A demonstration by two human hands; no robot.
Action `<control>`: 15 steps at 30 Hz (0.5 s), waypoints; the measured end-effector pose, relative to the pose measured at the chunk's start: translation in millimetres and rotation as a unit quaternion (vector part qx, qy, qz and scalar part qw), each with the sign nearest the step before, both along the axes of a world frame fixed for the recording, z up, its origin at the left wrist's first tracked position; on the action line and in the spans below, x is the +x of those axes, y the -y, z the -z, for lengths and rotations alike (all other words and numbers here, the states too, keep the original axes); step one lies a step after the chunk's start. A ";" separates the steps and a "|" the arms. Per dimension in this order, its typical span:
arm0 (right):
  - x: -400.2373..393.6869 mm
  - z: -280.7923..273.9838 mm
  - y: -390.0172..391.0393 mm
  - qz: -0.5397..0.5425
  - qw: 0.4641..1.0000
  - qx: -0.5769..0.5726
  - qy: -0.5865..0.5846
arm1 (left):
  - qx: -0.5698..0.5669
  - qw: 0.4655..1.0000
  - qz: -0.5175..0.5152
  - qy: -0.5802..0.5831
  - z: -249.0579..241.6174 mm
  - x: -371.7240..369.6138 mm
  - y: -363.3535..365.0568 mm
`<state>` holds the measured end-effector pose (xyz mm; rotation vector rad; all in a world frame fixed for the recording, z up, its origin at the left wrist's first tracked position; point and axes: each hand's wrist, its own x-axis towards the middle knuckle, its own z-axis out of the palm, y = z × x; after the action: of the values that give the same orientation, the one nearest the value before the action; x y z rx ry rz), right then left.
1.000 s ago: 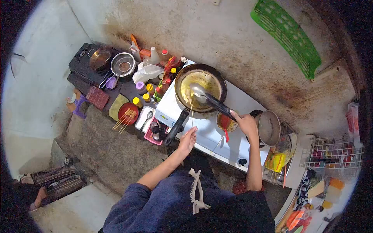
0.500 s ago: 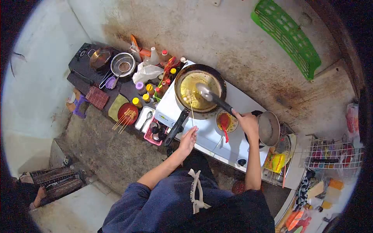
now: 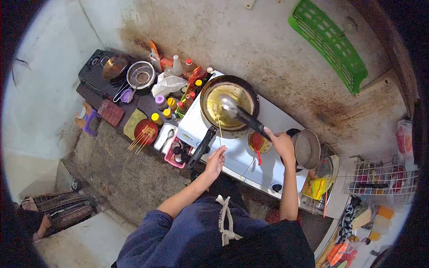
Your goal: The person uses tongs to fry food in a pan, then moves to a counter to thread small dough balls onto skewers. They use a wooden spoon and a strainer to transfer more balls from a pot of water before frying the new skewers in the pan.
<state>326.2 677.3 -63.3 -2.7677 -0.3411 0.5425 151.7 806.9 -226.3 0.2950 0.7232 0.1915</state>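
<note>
A dark-rimmed frying pan (image 3: 230,123) with yellow liquid sits on the white stove (image 3: 279,129). My left hand (image 3: 215,163) is closed on the lower end of a thin skewer (image 3: 220,134), whose upper end reaches into the pan. Food on that end is hard to make out. My right hand (image 3: 281,145) grips the black handle of a metal spatula (image 3: 243,115); its blade is over the pan, beside the skewer's tip. Left of my right hand, a bowl (image 3: 266,146) holds a red spoon (image 3: 258,142). Several skewers of food lie on a red plate (image 3: 153,126).
Bottles and jars (image 3: 171,103) stand left of the stove, near a strainer (image 3: 141,75). A grey pot (image 3: 307,149) is right of my right hand. A wire basket (image 3: 375,183) is at the right. Another person's hand (image 3: 44,227) shows at lower left.
The spatula blade has moved slightly left in the pan, and my right hand has shifted a little left and down. My left hand still holds the skewer.
</note>
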 end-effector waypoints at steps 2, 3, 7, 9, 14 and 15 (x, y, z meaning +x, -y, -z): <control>4.6 -0.5 -0.2 0.003 1.000 -0.009 0.003 | 0.000 1.000 0.001 -0.001 0.2 -1.4 0.4; 6.6 -0.8 -0.4 0.007 1.000 -0.018 0.007 | 0.003 1.000 0.004 -0.005 0.6 -1.4 0.3; 3.2 2.3 -1.3 -0.025 0.998 -0.058 0.016 | 0.004 1.000 0.009 -0.004 2.5 -1.5 -0.7; 4.0 3.7 1.3 -0.002 1.000 -0.010 -0.001 | 0.002 1.000 0.016 -0.010 -0.3 -2.5 -2.7; 4.2 1.0 2.7 -0.053 0.997 -0.040 0.039 | 0.015 1.000 0.009 -0.002 -0.2 -2.7 -1.6; 4.3 4.0 2.8 -0.042 0.994 -0.080 0.056 | 0.014 1.000 0.005 0.000 0.8 -2.5 -1.3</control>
<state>330.5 674.5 -67.3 -2.9567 -0.4616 0.4540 149.2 808.2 -227.1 0.3251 0.7187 0.1912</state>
